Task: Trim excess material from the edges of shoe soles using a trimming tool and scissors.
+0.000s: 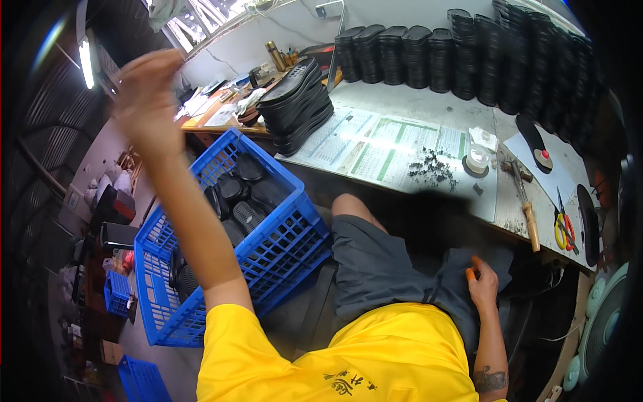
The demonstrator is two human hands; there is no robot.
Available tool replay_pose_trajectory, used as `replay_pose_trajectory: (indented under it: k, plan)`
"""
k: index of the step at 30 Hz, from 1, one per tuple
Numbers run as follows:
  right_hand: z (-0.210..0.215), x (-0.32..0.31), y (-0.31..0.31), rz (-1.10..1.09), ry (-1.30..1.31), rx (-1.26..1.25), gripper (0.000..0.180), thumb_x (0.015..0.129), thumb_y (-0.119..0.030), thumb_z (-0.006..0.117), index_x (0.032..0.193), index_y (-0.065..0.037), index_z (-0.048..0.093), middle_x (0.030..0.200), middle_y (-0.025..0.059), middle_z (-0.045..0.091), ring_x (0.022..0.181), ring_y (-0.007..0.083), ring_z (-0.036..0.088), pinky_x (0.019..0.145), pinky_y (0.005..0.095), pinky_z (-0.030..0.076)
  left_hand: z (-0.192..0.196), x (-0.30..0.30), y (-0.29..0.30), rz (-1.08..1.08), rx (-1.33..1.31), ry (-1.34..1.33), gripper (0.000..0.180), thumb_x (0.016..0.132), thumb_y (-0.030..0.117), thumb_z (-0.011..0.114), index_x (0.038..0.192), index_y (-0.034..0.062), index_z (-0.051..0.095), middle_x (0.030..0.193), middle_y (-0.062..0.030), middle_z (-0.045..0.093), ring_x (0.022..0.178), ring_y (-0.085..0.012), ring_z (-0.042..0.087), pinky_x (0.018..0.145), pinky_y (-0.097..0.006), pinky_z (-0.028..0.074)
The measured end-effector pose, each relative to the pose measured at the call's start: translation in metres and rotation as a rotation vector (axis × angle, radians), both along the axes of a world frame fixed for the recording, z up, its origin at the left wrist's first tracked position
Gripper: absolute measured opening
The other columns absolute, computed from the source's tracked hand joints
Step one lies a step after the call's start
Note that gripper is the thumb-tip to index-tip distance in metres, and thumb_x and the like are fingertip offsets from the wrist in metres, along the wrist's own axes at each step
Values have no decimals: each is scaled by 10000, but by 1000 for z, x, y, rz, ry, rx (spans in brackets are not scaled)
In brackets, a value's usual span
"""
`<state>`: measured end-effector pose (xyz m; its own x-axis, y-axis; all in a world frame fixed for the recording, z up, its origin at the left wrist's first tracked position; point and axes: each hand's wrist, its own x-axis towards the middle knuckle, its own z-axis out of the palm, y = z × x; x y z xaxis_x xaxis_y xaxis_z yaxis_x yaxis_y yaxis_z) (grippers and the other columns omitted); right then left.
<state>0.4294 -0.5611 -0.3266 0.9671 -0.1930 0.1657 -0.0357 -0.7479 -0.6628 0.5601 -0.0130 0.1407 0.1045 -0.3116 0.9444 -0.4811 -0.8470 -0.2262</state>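
Daylight from a window (207,17) and one lit tube lamp (87,63) brighten a workroom with a pale bench (402,100). Nearest is a seated person in one yellow shirt (335,355). Their right grip (483,285) is beside the thigh, fingers loosely curled; whether it pinches anything cannot be told. Their left grip (147,100) is raised and blurred, so spread or closed cannot be told either; its forearm crosses one large blue crate (281,248) holding black soles (249,167), too overlapped to count. Beyond, on the bench, are one leaning stack of soles (295,107), one wooden-handled tool (531,224) and one round white tub (477,159). Farther back, five shorter stacks (394,57) stand left of taller, merging ones.
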Motion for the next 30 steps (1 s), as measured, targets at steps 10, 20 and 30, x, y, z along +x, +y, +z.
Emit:
replay_pose_trajectory:
  k: [10,20,30]
  plan:
    - [-2,8,18,50,-70,-66,347,928,-138,805,1269,-78,787,1020,137,781,922,363,769,828,453,615,-109,265,65,651,-34,1212,1369,737,943,744,1706,24,442,1658,-297,537,1546,-433,523,1279,-516,411]
    - [-1,16,26,65,-53,-69,334,972,-209,770,1285,-91,784,1124,126,784,1007,370,760,864,471,618,-128,355,173,306,-117,1272,1113,845,691,860,1540,-132,578,1503,-301,670,1405,-379,653,1204,-429,473]
    - [35,32,23,63,64,402,435,998,-230,811,1392,-56,751,1084,131,823,962,235,792,879,361,613,-128,246,74,329,-181,643,858,998,499,798,1640,2,521,1589,-298,574,1438,-442,587,1223,-473,435]
